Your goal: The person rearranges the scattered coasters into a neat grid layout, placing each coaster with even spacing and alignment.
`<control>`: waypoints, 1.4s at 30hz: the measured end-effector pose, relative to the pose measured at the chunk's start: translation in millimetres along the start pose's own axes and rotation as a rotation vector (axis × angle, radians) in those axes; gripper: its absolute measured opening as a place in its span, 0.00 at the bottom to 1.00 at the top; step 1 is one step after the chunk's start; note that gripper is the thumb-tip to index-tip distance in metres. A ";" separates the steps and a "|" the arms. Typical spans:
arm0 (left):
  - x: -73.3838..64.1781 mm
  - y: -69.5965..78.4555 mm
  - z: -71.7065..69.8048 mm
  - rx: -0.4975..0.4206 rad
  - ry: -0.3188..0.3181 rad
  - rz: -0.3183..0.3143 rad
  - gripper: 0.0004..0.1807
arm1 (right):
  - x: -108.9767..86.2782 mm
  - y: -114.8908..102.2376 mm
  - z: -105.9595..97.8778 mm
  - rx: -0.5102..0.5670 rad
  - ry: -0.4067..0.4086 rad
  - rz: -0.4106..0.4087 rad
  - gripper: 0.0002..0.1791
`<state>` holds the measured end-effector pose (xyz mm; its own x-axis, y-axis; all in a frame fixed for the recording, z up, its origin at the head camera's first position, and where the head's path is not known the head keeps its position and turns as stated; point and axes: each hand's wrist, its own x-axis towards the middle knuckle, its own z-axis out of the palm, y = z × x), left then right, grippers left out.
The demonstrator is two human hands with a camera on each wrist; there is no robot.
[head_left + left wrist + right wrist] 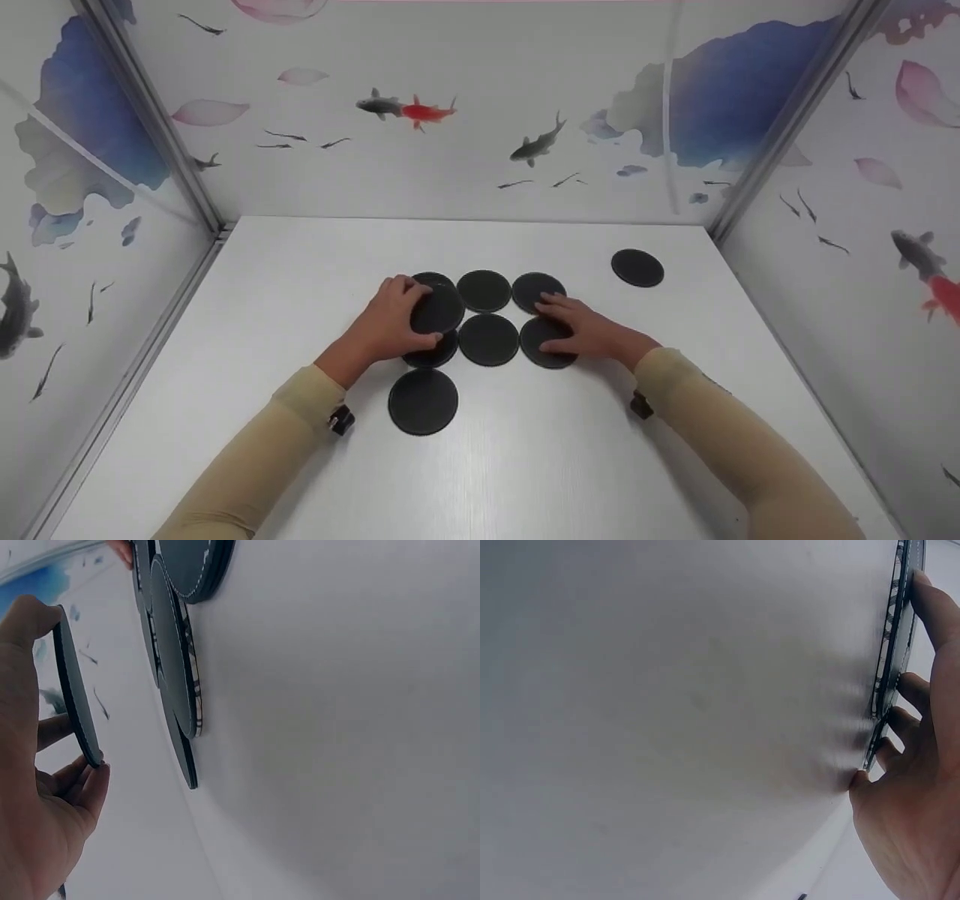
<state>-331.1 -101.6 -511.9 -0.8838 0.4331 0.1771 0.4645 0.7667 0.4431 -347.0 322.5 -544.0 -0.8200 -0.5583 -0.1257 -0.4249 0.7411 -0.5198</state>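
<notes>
Several round black coasters with stitched edges lie on the white table. My left hand [386, 319] grips one coaster [437, 310] by its rim, thumb on one side and fingertips on the other. In the left wrist view this held coaster [75, 686] is raised off the table, above two others that it partly hides. My right hand [592, 328] rests on the right end of the group. Its fingertips touch the far-right coaster [534, 289] and its thumb lies on the near-right coaster [541, 345]. Between the hands lie two middle coasters, far [484, 291] and near [488, 340].
A single coaster [423, 402] lies nearer me at the left, close to the group. Another coaster [637, 268] sits apart at the back right. White panels [465, 172] printed with fish and petals wall in the table [525, 465] at the back and sides.
</notes>
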 end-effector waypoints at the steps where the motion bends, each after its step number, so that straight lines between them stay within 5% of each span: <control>1: -0.8 1.7 1.2 0.001 -0.001 0.010 0.47 | -0.1 0.0 -0.3 -0.001 0.001 -0.001 0.50; 8: -8.2 15.3 9.8 -0.006 -0.021 0.091 0.47 | 1.0 1.0 0.2 0.008 0.005 0.000 0.51; 20: -18.5 40.7 28.2 0.030 -0.120 0.132 0.48 | 1.0 0.5 1.3 0.007 0.000 0.004 0.50; 42: -28.6 62.7 44.2 0.010 -0.142 0.224 0.47 | 3.3 2.4 0.8 -0.019 -0.007 0.027 0.52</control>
<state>-274.3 -44.9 -528.1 -0.7424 0.6542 0.1440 0.6487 0.6485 0.3982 -350.4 322.1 -546.3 -0.8288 -0.5404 -0.1450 -0.4099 0.7628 -0.5001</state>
